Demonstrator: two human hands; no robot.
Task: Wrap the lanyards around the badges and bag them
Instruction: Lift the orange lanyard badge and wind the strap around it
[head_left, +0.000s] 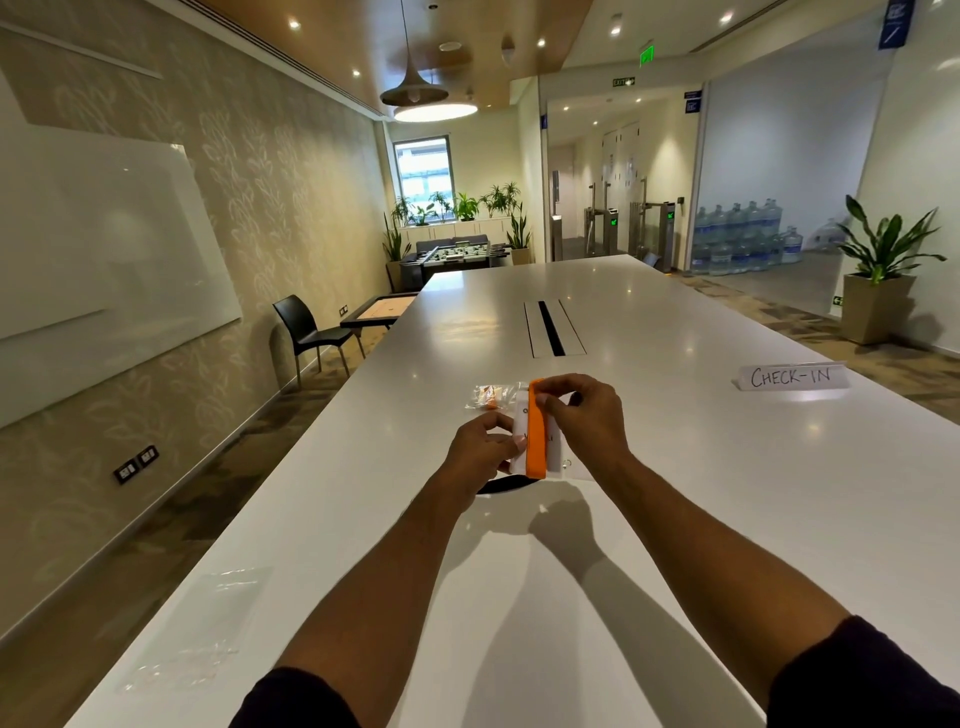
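Observation:
Above the long white table (675, 467) I hold a white badge (519, 421) upright, with an orange lanyard (537, 436) wound lengthwise around it. My left hand (480, 452) pinches the badge's left edge. My right hand (587, 415) grips the top of the lanyard and the badge's right side. Just behind lies a clear bag (493, 396) with orange inside. Empty clear bags (208, 623) lie flat at the table's near left edge.
A folded paper sign reading CHECK-IN (792, 375) stands to the right. A cable slot (551, 328) sits in the table's middle. A dark round opening (501, 486) shows under my hands. A black chair (306, 327) stands off the left side.

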